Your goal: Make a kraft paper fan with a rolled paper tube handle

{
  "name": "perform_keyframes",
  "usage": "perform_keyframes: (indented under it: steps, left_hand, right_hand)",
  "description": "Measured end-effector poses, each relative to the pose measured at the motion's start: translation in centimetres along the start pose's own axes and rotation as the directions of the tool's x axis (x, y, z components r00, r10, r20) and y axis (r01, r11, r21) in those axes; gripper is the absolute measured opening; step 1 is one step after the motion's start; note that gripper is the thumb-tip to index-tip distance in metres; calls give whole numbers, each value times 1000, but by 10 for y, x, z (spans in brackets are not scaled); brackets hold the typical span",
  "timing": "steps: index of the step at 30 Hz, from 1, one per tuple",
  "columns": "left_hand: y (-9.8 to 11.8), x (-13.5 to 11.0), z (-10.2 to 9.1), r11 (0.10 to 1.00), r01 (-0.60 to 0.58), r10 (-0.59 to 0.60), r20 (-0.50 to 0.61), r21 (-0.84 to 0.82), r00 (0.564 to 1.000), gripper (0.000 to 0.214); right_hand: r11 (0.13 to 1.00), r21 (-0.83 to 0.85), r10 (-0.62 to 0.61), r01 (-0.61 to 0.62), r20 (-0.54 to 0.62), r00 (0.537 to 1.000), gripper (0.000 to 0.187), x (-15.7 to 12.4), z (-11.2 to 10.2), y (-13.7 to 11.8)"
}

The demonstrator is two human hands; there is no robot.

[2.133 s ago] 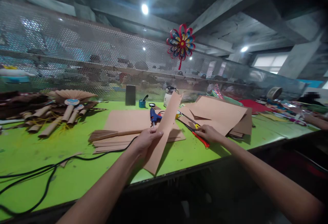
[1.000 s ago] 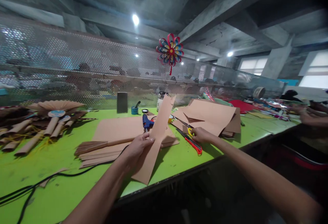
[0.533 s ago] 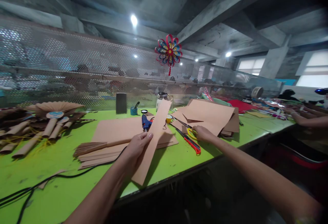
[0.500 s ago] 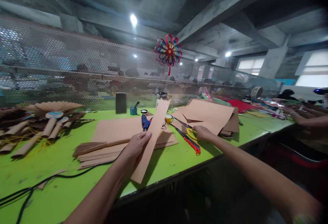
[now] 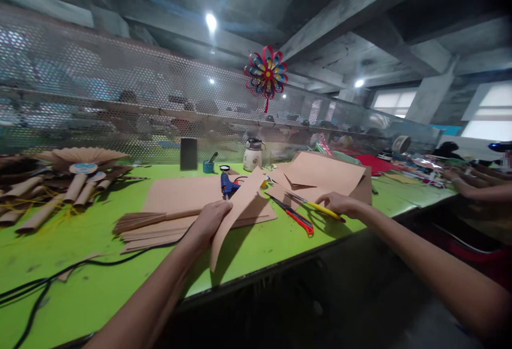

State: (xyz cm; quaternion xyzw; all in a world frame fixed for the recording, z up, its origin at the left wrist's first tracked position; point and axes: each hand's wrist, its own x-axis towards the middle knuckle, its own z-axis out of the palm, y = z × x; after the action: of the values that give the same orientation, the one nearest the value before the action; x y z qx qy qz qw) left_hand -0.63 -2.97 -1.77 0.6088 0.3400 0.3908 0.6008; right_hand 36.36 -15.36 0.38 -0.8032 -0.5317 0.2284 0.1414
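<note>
My left hand (image 5: 214,218) is closed on a long strip of brown kraft paper (image 5: 242,200), which stands slanted above the table and curves at its lower end. My right hand (image 5: 339,204) is closed at the yellow handles of a pair of scissors (image 5: 314,206); the blades point left and lie together or nearly so. Just left of them, a red-handled pair of scissors (image 5: 294,218) rests on the table. Behind the strip is a blue glue gun (image 5: 229,185), partly covered. Stacked brown paper sheets (image 5: 176,194) lie under and beside my left hand.
Finished paper fans (image 5: 86,170) with rolled handles are piled at left. A black cord (image 5: 116,270) crosses the green table (image 5: 120,306). Larger brown sheets (image 5: 328,176), a white flask (image 5: 253,156) and a blue pot (image 5: 208,167) stand farther back. Another person's arm (image 5: 476,190) is at right.
My right hand has moved right with the yellow-handled scissors, which have turned. The paper strip in my left hand has tipped lower and bent, uncovering the flask.
</note>
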Motion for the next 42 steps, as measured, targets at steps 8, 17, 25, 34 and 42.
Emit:
perform_keyframes:
  steps: [8, 17, 25, 34, 42]
  left_hand:
    - [6, -7, 7, 998, 29, -24, 86, -57, 996, 28]
    - [0, -2, 5, 995, 82, -79, 56, -65, 995, 41]
    - [2, -5, 4, 994, 90, -87, 52, -61, 995, 34]
    - [11, -12, 9, 968, 85, -51, 148, -235, 988, 20]
    - [4, -15, 8, 970, 114, -35, 337, -217, 941, 28]
  right_hand:
    - [999, -39, 7, -10, -62, 998, 41, 15, 9, 10]
    - [998, -56, 37, -38, -20, 999, 50, 11, 4, 10]
    - [958, 257, 122, -128, 37, 992, 41, 0, 14, 10]
    - [621, 766, -227, 165, -26, 973, 20, -52, 18, -10]
    - [729, 659, -390, 185, 178, 904, 32, -98, 42, -66]
